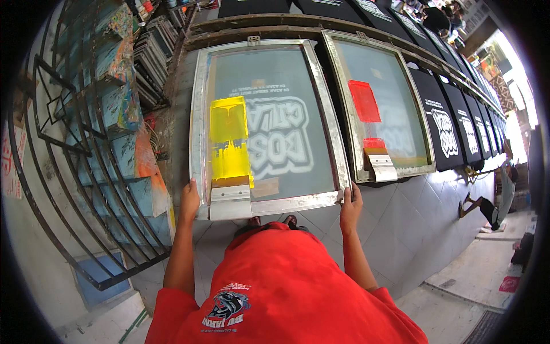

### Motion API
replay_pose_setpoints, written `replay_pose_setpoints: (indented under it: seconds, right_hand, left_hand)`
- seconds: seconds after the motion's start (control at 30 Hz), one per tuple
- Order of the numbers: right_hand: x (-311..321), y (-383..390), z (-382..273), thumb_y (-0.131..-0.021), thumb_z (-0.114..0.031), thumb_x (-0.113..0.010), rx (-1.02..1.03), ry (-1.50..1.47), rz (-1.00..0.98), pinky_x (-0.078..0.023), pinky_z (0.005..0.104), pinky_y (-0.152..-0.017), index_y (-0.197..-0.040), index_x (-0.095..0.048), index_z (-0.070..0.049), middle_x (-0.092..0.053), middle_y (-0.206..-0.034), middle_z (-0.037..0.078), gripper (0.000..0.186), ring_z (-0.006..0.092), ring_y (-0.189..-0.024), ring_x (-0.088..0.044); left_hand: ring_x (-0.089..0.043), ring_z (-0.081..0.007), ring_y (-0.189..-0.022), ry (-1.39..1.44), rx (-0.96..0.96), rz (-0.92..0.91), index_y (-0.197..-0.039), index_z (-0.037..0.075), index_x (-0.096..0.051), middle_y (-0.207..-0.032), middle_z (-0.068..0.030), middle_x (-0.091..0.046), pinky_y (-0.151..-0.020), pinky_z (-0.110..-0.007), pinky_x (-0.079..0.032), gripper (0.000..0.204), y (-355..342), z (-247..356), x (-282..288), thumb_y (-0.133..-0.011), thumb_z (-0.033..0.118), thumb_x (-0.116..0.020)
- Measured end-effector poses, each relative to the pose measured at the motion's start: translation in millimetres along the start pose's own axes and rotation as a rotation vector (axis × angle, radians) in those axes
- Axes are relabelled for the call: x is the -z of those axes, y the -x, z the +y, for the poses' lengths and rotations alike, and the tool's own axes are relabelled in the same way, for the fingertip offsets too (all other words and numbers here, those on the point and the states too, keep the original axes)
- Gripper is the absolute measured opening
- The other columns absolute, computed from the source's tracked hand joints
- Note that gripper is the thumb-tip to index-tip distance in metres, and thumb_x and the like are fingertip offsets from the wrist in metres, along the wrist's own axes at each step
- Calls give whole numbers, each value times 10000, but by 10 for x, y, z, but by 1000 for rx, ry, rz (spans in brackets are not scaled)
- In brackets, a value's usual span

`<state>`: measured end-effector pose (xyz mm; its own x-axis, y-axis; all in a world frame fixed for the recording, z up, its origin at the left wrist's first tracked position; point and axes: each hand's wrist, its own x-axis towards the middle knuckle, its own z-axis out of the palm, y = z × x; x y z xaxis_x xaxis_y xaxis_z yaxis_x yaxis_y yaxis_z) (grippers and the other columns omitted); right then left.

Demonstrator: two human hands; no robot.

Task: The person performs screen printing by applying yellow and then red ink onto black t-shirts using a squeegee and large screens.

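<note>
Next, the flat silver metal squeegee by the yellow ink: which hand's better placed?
Left, probably. The left hand holds the silver-framed rectangular mesh screen at its near left corner, close to the squeegee; the right hand holds the near right corner, farther away.

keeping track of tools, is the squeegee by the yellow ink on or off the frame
On: the squeegee overlaps the near edge of the frame, beside the yellow ink.
</note>
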<state>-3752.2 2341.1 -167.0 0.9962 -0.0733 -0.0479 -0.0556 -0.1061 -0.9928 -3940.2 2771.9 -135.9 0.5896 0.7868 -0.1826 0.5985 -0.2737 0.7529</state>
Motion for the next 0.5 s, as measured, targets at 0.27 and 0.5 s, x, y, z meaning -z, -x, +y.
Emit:
replay_pose_setpoints:
  seconds: [0.27,0.5]
  right_hand:
    - [3,-88,124,-1004,-217,-508,-68,-170,-19,-338,207,-589,-1149,-582,46,-496,-782,-45,309,41,-678,-414]
    - [-55,-128,75,-1023,-250,-477,-63,-23,-48,-251,232,-533,-798,-545,-51,-377,-679,-75,308,29,-624,-307]
  left_hand:
    - [-602,-348,-786,-48,13,-8,-924,-112,-587,-835,-243,-634,-765,-417,-450,597,-47,-64,-27,-1020,433,-363]
    - [-582,-281,-755,92,-32,6,-922,-96,-604,-797,-203,-623,-742,-411,-448,567,-59,-168,-47,-1022,417,-382]
